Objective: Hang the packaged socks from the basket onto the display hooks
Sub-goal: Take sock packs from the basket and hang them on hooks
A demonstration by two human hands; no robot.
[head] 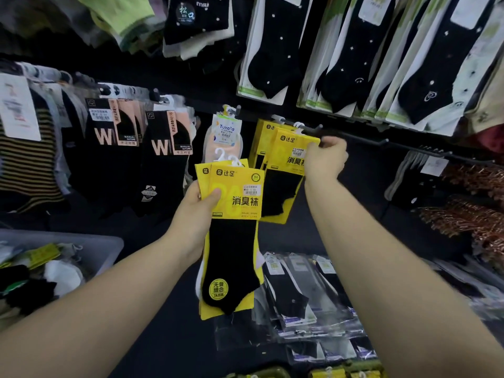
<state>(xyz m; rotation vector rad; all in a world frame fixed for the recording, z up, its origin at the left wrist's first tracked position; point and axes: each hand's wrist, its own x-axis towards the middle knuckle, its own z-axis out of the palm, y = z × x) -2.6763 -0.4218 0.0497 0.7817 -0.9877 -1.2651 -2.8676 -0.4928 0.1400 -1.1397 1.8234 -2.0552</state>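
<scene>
Right grip [326, 156] pinches the top-right corner of the front yellow pack [289, 156], whose white hanger tab looks threaded on the display hook [313, 129], in front of a matching pack (can't tell if it's fully seated). Left grip [200, 203] is curled round the spare yellow packs [234, 197], at least two, thumb across the front card, held upright just below-left of that hook.

To do this step well, imo: slide the hung pack along the rod so it sits flush w/ the one behind, check the tab isn't perched on the tip, then let go before taking the next pack off the left stack. Keep the spares low so their tabs don't snag the hanging pack.

Around:
- basket [103, 249] lower left, more socks inside
- TuYaYa pack [226, 132] on the next hook left
- black "W" packs [161, 143] further left
- dotted black socks [272, 50] overhead
- clear-bagged socks [294, 290] below

A bare hook [362, 137] juts out just right of the right grip, easy to knock w/ a wrist.
</scene>
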